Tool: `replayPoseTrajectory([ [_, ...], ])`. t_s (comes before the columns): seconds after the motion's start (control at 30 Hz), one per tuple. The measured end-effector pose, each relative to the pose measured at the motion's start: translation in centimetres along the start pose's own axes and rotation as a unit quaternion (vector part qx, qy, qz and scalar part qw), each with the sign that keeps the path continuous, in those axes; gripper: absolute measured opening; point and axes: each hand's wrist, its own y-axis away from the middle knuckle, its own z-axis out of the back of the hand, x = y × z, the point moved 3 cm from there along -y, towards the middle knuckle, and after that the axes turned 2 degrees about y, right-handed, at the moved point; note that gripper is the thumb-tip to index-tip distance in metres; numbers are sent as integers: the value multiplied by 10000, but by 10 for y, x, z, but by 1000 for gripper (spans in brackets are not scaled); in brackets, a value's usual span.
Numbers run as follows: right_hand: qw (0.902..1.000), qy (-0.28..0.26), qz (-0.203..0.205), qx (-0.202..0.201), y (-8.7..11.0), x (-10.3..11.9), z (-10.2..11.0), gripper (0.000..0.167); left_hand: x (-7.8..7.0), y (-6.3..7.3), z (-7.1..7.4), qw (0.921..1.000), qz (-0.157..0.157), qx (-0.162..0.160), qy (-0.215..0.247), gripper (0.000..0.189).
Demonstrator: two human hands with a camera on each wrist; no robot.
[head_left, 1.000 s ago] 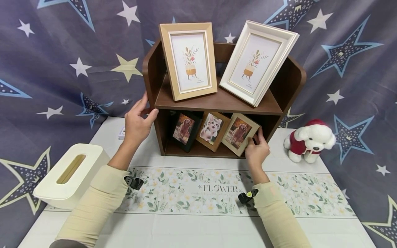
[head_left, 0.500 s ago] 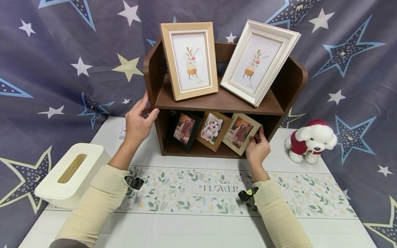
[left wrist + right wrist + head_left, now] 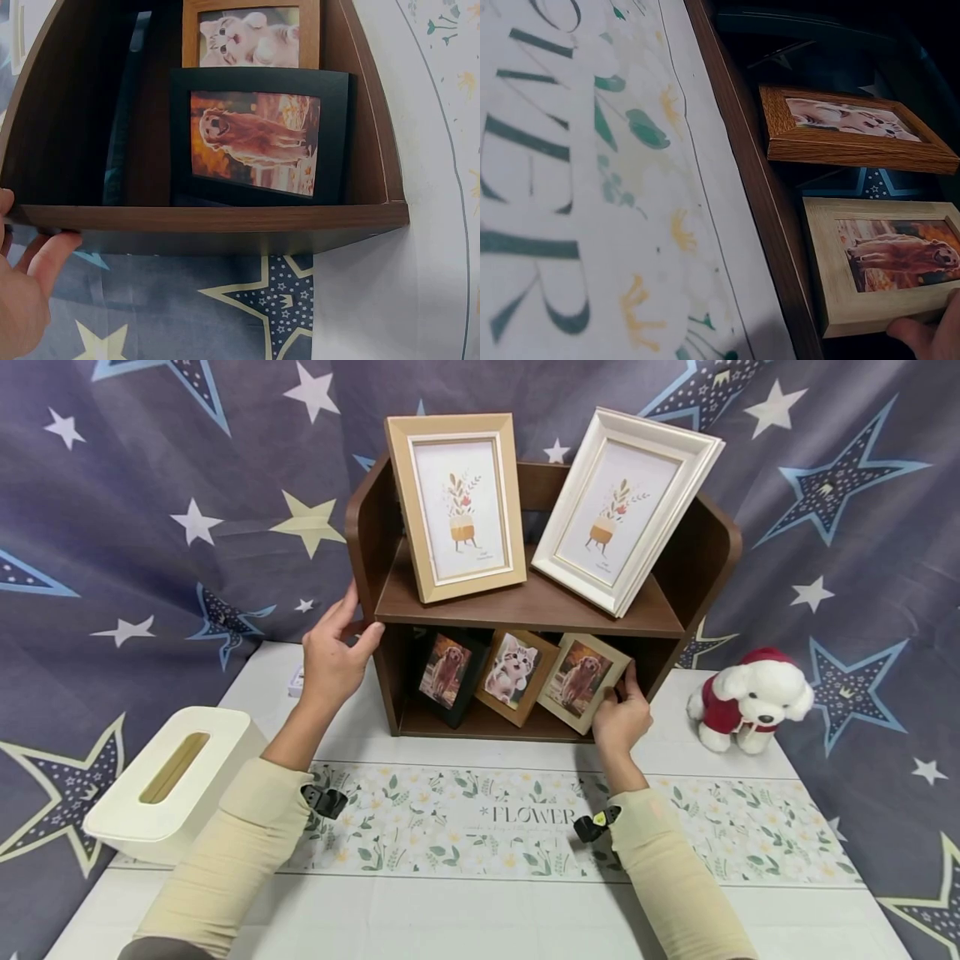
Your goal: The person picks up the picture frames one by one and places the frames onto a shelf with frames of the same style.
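In the head view my right hand (image 3: 622, 718) pinches the right edge of a small beige picture frame (image 3: 557, 710) with a dog photo. Its thumb (image 3: 911, 335) shows at that frame's edge in the right wrist view; the other fingers are mostly hidden. A brown wooden frame (image 3: 483, 695) with a kitten photo and a black frame (image 3: 259, 196) with a dog photo stand to its left on the lower shelf. My left hand (image 3: 333, 660), fingers extended and thumb apart, rests against the outer left side of the brown two-tier shelf (image 3: 525, 625).
Two larger frames, one tan (image 3: 512, 502) and one white (image 3: 637, 585), lean on the upper shelf. A white plush dog (image 3: 750, 693) in red sits right of the shelf. At left stands a cream tissue box (image 3: 217, 727). A floral runner (image 3: 420, 835) crosses the white table.
The beige frame has shifted slightly up and right with my right hand. My left hand stays at the shelf's side, and the other frames have not visibly moved.
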Motion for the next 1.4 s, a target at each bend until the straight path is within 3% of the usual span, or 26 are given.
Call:
replayPoseTrajectory([
  [0.8, 9999, 2, -111, -113, 2, 1, -1, 53, 0, 2, 1, 10000, -37, 18, -22, 66],
  [1.07, 9998, -182, -24, 4, 10, -4, 7, 51, 4, 18, 4, 9971, -44, 166, -745, 65],
  [1.2, 9995, -291, 98, 116, 14, -4, 15, 50, 3, 23, 12, 9983, 18, 94, -583, 64],
  [1.4, 9982, -283, 389, 367, 20, 2, 32, 52, -4, 34, 19, 9996, -147, -25, -258, 62],
])
